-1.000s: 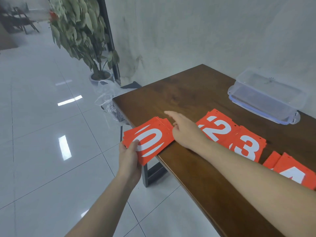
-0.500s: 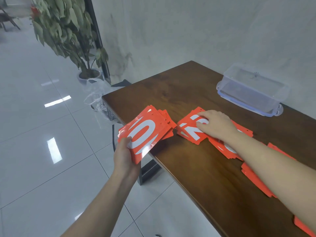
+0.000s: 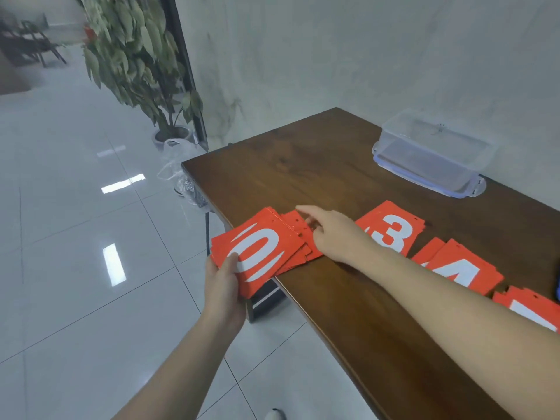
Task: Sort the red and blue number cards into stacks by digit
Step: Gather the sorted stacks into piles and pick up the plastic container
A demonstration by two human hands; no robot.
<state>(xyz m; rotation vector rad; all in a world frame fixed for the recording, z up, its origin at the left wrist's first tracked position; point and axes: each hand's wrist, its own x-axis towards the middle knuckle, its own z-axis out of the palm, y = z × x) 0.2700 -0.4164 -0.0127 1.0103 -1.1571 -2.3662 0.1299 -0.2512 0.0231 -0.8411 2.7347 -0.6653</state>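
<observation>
My left hand (image 3: 222,286) grips the 0 stack (image 3: 257,253) off the table (image 3: 303,177) edge — my right hand (image 3: 333,234), fingers loosely extended, rests on cards just beside it.

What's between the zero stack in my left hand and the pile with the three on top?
Your right hand resting on red cards, between the zero stack and three pile, head view.

A dark brown wooden table (image 3: 318,177) stands against a pale grey plastered wall (image 3: 363,56). Near its far edge, close to the wall, sits a clear plastic lidded storage box (image 3: 430,153) with a bluish rim and side clips. Beyond the table's left end a leafy green potted plant (image 3: 133,56) rises from a white pot, with a crumpled clear plastic bag (image 3: 178,174) beside it on the glossy white tiled floor (image 3: 75,207).
</observation>
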